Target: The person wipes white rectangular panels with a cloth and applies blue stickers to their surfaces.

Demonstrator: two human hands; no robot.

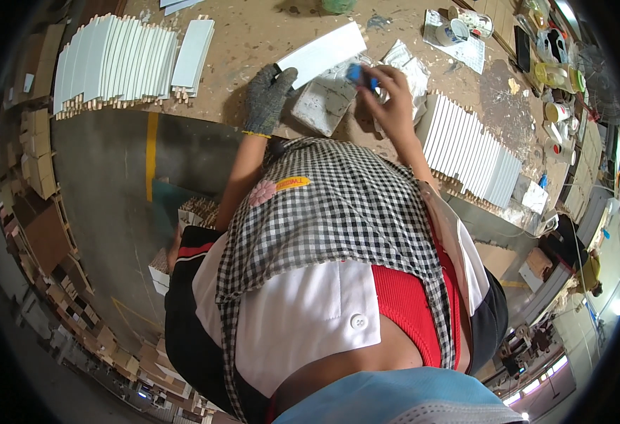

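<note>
My left hand (267, 99), in a grey knit glove with a yellow cuff edge, grips the near left end of a flat white board (324, 53). The board slants up to the right above the table. Bare-fingered, my right hand (392, 99) pinches a small blue object (354, 73) close to the board's right side; its exact kind is unclear. Below the board sits a worn, white-smeared block (324, 104) near the table's front edge. Crumpled white sheet material (403, 67), partly hidden by my right hand, lies behind it.
A long row of white slats with wooden pegs (112, 60) and a smaller stack (193, 53) stand at the left. Another row of white slats (469, 152) lies at the right. Cups (455, 32) rest on printed paper at the back of the stained brown table (253, 35).
</note>
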